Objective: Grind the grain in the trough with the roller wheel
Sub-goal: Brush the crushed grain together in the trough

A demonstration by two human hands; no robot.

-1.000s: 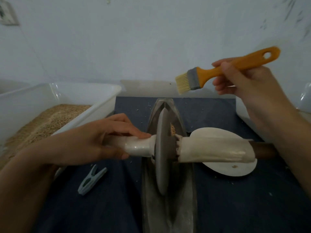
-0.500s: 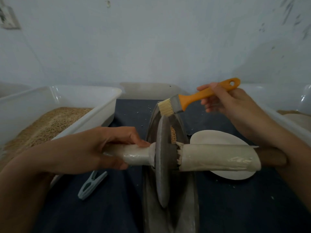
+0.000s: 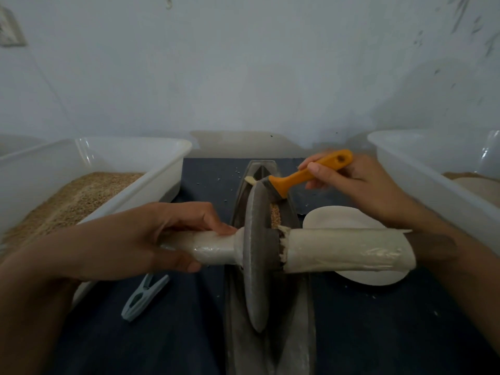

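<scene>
The left hand (image 3: 130, 239) grips the roller wheel (image 3: 257, 255) by its handle, upright in the trough (image 3: 297, 320), grain (image 3: 275, 216) just behind. The right hand (image 3: 359, 190) grips a brush (image 3: 303, 175) at the far end. A tub (image 3: 162, 169) crowds the left; a peg (image 3: 143, 296) and disc (image 3: 351, 274) flank the trough.

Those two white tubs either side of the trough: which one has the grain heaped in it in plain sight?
The white tub on the left, beside the left hand. The right tub shows only a tan sliver past its rim.
</scene>
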